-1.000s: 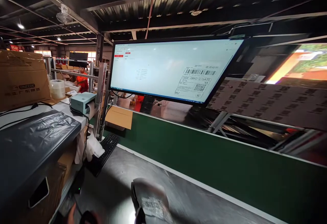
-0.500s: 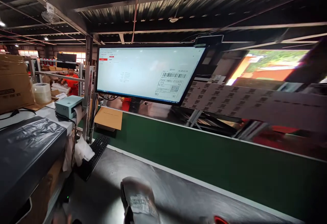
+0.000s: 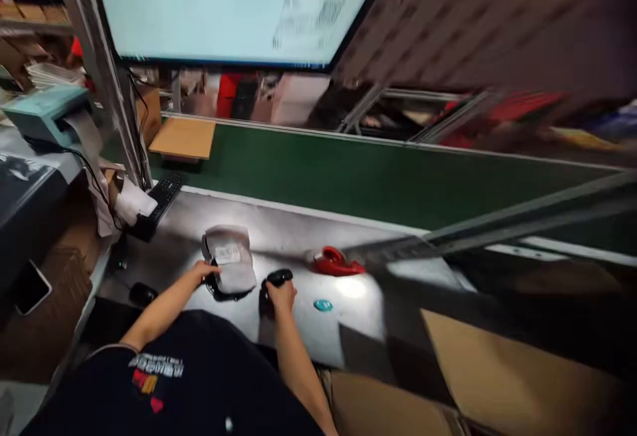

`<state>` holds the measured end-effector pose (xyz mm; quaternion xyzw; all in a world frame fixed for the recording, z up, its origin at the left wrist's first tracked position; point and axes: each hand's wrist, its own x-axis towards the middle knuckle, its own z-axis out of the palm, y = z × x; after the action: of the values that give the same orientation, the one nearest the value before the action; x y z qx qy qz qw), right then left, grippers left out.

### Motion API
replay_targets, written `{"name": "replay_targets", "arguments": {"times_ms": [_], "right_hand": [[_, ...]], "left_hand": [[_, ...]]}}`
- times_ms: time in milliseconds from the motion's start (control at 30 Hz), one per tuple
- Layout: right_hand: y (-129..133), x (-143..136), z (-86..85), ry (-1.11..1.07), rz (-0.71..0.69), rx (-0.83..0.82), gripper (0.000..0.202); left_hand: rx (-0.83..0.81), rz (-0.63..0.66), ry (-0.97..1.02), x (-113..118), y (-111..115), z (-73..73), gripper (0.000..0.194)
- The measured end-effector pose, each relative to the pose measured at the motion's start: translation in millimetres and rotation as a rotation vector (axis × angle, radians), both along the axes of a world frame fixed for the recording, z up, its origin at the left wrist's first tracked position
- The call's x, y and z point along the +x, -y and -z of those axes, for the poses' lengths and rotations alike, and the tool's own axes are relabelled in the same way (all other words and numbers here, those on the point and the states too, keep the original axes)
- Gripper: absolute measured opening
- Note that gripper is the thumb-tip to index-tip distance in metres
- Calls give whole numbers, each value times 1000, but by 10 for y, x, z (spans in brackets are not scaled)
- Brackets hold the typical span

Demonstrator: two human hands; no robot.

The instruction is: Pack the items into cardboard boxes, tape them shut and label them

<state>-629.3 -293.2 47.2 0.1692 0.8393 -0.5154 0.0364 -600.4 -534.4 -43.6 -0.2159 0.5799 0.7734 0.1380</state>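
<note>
A grey plastic-wrapped package (image 3: 237, 277) with a white barcode label and dark edges lies on the metal tabletop. My left hand (image 3: 205, 270) pinches its left edge, the thumb and fingers closed there. To the right of the package, my right hand (image 3: 283, 295) is wrapped round a black handheld barcode scanner (image 3: 279, 278), its head pointing up and left. Motion blur softens the finger detail. A red tape dispenser (image 3: 334, 261) stands farther right, and a small teal oval object (image 3: 323, 305) lies nearer to me.
A monitor (image 3: 223, 18) hangs above the green back panel (image 3: 308, 167). At the left are a keyboard (image 3: 168, 190), a mouse (image 3: 142, 294), a teal label printer (image 3: 47, 114) and a phone (image 3: 32, 288). Cardboard (image 3: 507, 369) sits at the right front.
The view has tilted down from the monitor to the tabletop. My two forearms, both hands and the scanner now show, and the package sits higher in the picture.
</note>
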Motion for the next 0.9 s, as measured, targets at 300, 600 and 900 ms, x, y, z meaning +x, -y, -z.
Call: {"name": "replay_targets", "arguments": {"times_ms": [300, 600, 900], "right_hand": [[-119, 452, 121, 218, -8, -611, 40], [-84, 665, -392, 185, -203, -573, 56], [-77, 889, -633, 85, -252, -539, 58]], "left_hand": [[-49, 38, -76, -314, -117, 61, 64], [-196, 110, -265, -488, 477, -399, 54], [-263, 117, -337, -705, 843, -546, 51]]}}
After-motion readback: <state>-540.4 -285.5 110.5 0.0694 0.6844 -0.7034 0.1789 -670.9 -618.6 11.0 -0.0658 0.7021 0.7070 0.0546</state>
